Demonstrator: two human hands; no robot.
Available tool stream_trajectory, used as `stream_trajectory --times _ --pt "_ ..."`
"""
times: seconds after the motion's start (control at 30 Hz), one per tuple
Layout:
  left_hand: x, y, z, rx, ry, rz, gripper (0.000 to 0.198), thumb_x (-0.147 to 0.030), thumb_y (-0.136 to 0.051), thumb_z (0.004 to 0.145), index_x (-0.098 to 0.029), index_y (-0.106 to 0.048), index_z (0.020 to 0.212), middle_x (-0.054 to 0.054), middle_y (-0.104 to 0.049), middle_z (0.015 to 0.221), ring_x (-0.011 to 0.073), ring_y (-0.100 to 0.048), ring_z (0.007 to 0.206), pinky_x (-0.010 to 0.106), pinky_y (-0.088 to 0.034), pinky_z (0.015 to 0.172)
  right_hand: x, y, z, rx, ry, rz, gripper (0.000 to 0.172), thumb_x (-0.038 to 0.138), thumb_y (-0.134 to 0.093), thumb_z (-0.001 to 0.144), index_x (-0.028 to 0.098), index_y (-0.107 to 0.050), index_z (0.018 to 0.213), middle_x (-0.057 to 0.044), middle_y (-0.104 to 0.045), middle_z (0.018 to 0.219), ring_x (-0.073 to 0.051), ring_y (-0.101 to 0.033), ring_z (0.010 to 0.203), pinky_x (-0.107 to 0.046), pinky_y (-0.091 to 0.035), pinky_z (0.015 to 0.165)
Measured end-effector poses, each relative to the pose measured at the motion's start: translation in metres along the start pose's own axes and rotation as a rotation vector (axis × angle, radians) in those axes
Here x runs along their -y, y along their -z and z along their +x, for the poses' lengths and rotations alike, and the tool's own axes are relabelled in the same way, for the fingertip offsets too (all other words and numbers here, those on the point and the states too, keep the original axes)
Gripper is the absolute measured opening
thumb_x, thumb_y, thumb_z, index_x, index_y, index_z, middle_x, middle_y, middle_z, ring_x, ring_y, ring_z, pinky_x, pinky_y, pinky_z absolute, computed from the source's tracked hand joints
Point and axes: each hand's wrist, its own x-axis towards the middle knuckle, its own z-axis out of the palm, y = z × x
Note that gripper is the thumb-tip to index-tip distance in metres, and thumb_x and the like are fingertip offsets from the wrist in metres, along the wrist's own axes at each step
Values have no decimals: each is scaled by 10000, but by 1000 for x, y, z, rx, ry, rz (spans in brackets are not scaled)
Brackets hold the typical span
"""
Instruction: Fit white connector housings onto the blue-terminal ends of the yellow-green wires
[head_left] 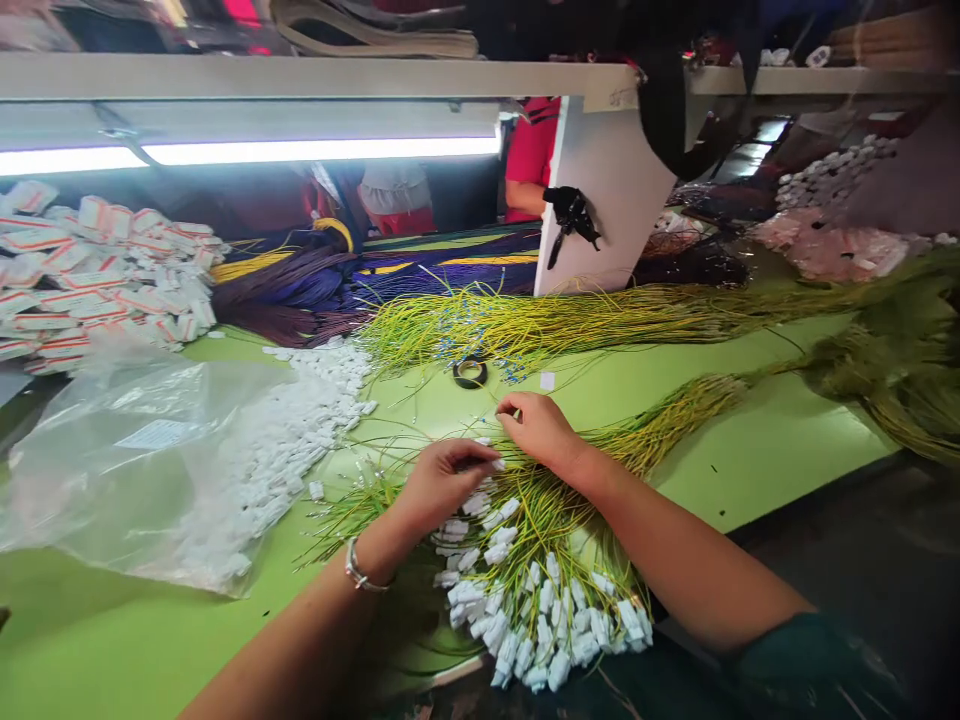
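My left hand (442, 480) is closed in a pinch on a small white connector, over a bundle of yellow-green wires (540, 520) on the green table (750, 440). My right hand (536, 425) is just to its right, fingers curled and pinched on a thin wire end near the same connector. Both hands hover over the bundle, whose near ends carry several white plastic connectors (540, 620) fanned out at the table's front edge. A silver bracelet (358, 572) is on my left wrist.
A heap of loose white connectors (300, 430) spills from a clear plastic bag (127, 460) at left. More yellow-green wire bundles (600, 320) lie behind and at right, beside purple wires (315, 290), a black tape roll (470, 373) and a white post (600, 200). A person in red stands beyond.
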Motion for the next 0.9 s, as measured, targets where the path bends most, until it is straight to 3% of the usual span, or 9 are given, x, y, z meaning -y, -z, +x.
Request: stream_trajectory --times 0.13,0.17,0.23,0.3,0.4,0.5,0.7,0.8,0.9 --pt "-21 0 -15 209 -280 239 133 -186 -662 735 -237 -755 815 87 -717 863 230 -636 863 336 -455 855 4 -12 3 -1 29 -413 170 222 -506 834 174 -665 797 -94 -647 895 -165 -577 773 -260 -378 652" --pt "-26 6 -16 184 -305 271 137 -194 -650 749 -236 -754 829 92 -715 893 229 -635 877 332 -450 857 4 -15 3 0 21 -448 181 218 -490 841 176 -661 798 -93 -645 892 -165 -576 767 -261 -372 648" --pt "-34 30 -17 4 -291 375 134 -216 -627 773 -232 -749 825 89 -714 881 217 -634 826 314 -449 805 2 -20 3 -5 32 -452 179 202 -481 837 175 -650 787 -85 -648 872 -166 -576 766 -260 -364 652" --pt "-37 67 -21 -258 -200 564 122 -230 -617 773 -225 -739 766 73 -703 757 207 -615 707 305 -436 723 -1 -22 2 -25 64 -404 156 194 -492 819 172 -638 771 -73 -657 842 -167 -576 759 -259 -360 657" --pt "-29 125 -34 -451 79 992 126 -264 -634 733 -208 -708 648 77 -657 624 244 -589 643 326 -403 672 -5 -22 0 -88 68 -290 133 203 -507 798 170 -632 765 -51 -668 763 -159 -573 696 -254 -361 647" --pt "-8 154 -52 -390 264 1185 184 -348 -614 733 -201 -698 662 94 -660 653 260 -591 659 314 -381 616 -5 -21 -1 -141 30 -191 126 205 -517 780 167 -636 762 -39 -667 708 -148 -560 631 -248 -361 623" --pt "21 147 -66 -326 137 1168 188 -264 -520 753 -207 -698 779 92 -674 822 244 -608 752 313 -418 683 -3 -20 -5 -134 74 -91 131 177 -516 766 169 -646 755 -51 -678 734 -145 -573 659 -241 -377 634" --pt "13 150 -63 -353 154 1055 148 -300 -547 730 -223 -672 745 73 -677 820 246 -614 704 331 -434 658 -6 -20 -4 -98 34 9 123 171 -530 745 169 -653 738 -39 -674 711 -131 -567 640 -227 -389 619" --pt "-11 150 -58 -544 187 905 127 -357 -585 725 -266 -655 779 9 -684 785 229 -618 661 336 -448 641 -11 -21 -2 -75 -13 125 101 175 -555 712 160 -655 714 -16 -650 663 -108 -539 597 -209 -385 582"
